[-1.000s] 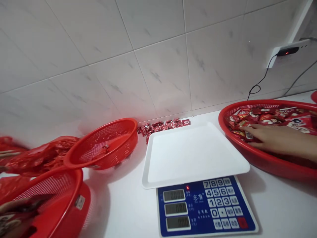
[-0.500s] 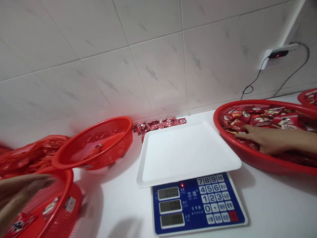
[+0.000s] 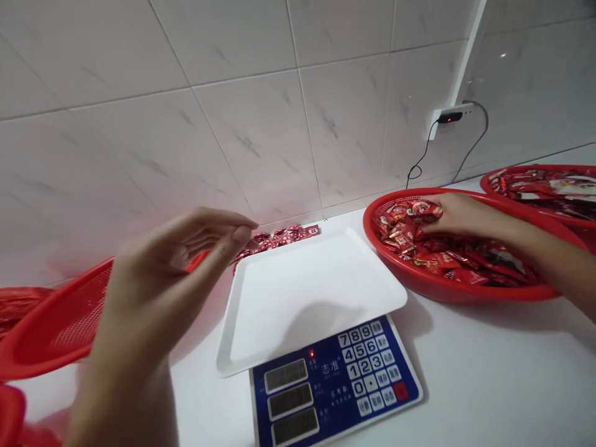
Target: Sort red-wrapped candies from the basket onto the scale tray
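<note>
My left hand [image 3: 162,279] hovers left of the white scale tray [image 3: 307,288], thumb and fingertips close together; whether anything small is between them is hidden. Inside the large red basket [image 3: 465,295] on the right, my right hand [image 3: 449,214] has its fingers around a red candy packet [image 3: 426,210] above a heap of red wrapped candies [image 3: 433,257]. The bare tray rests on a scale with a blue keypad panel [image 3: 335,385].
Red patterned packets [image 3: 279,238] lie along the wall behind the tray. Another red basket [image 3: 69,323] stands at the left, beside red plastic bags [image 3: 21,304]. A second filled basket [image 3: 535,169] is at the far right, near a wall socket [image 3: 435,127] with cables.
The view has turned to the right. My left hand has come from the left basket toward the tray. My right hand has moved back in its basket and taken hold of a packet.
</note>
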Demonstrator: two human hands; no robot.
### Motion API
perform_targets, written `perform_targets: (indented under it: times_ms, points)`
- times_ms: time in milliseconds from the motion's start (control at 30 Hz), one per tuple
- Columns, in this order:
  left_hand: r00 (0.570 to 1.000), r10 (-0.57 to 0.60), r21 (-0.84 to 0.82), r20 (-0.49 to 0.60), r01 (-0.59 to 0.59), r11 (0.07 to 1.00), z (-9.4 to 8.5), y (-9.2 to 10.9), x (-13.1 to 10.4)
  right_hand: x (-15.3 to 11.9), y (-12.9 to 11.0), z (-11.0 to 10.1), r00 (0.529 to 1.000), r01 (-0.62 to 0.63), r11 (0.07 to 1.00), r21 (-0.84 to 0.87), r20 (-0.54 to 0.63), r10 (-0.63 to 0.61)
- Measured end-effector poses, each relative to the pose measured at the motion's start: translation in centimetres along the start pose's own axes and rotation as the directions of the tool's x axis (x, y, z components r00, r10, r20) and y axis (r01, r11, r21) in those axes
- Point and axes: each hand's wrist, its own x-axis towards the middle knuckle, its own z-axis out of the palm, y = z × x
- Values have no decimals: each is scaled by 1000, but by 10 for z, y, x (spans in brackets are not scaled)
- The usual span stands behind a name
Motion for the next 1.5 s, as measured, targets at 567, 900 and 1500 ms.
perform_targets:
  times_ms: [567,900,1500]
  points:
    - [925,-186,-157,332,248,956,49,-29,-7,-22,-159,60,857,185,763,619,278,-434]
    - [878,-251,-63,409,301,951,48,-50,0,-15,-137,48,836,6,719,695,391,-386]
    - [953,-161,-144,255,202,969,41,-24,-6,-35,-150,31,928,89,789,608,237,-287]
